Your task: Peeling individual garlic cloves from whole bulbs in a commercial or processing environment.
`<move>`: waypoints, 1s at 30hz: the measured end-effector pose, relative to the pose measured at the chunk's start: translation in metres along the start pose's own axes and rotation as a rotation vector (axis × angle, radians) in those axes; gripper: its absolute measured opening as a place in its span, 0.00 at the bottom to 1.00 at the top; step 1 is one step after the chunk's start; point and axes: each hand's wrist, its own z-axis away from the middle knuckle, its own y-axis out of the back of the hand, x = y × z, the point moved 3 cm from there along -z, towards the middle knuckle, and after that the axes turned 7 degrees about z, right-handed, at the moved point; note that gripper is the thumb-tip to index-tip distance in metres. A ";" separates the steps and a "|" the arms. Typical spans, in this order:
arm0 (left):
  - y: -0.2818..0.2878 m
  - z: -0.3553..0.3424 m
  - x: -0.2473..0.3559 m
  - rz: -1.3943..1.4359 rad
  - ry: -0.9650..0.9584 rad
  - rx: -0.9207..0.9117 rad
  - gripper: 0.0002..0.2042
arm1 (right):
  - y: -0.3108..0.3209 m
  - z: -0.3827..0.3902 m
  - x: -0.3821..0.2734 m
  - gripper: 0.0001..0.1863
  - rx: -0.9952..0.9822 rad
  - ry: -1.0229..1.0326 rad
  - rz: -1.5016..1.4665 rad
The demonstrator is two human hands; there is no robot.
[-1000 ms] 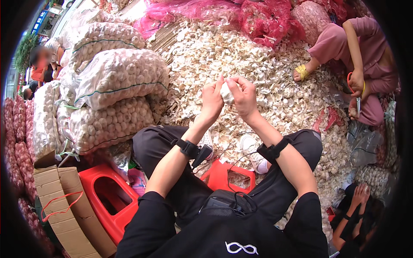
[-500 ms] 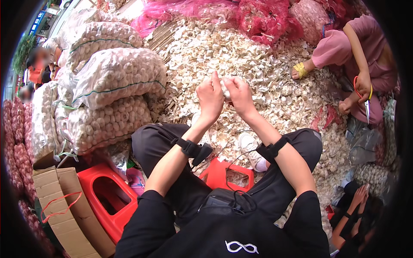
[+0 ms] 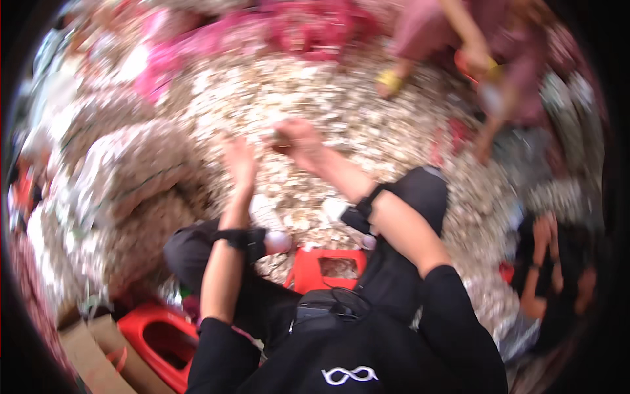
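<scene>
Motion blur smears both hands over a pile of pale garlic skins [image 3: 216, 98]. My left hand [image 3: 239, 161] is raised left of centre, its fingers loosely extended with nothing visible in them. My right hand [image 3: 295, 138] is just right of it, fingers curled around a small dark shape [image 3: 281, 141] that I cannot make out; the two hands are apart. My black-clad legs are bent around a red plastic stool [image 3: 305, 269].
Garlic sacks [image 3: 131, 164] stack at left, above another red stool [image 3: 154, 338] and cardboard [image 3: 92, 354]. Pink mesh [image 3: 308, 29] lies at the back. A person in pink [image 3: 505, 39] sits at upper right; another person's arms [image 3: 541, 262] show at lower right.
My view has swung, so the scene is blurred and shifted. My hands, earlier together around a pale garlic bulb, have separated and moved leftward in the picture; my left fingers have loosened.
</scene>
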 end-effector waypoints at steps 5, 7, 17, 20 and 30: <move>-0.033 -0.009 0.010 0.216 0.499 -0.396 0.29 | 0.007 0.054 -0.066 0.17 0.167 0.180 0.351; -0.036 -0.019 -0.020 0.387 0.507 -0.357 0.25 | -0.009 0.120 -0.116 0.12 0.144 0.235 0.378; -0.045 0.008 -0.026 0.336 0.468 -0.647 0.16 | 0.101 0.628 -0.286 0.17 1.727 -0.239 1.867; -0.073 0.042 0.004 0.429 0.493 -0.765 0.16 | 0.108 0.829 -0.245 0.22 2.000 -1.081 1.776; -0.069 0.045 0.036 0.437 0.473 -0.845 0.17 | 0.147 0.889 -0.193 0.13 1.601 -1.194 1.482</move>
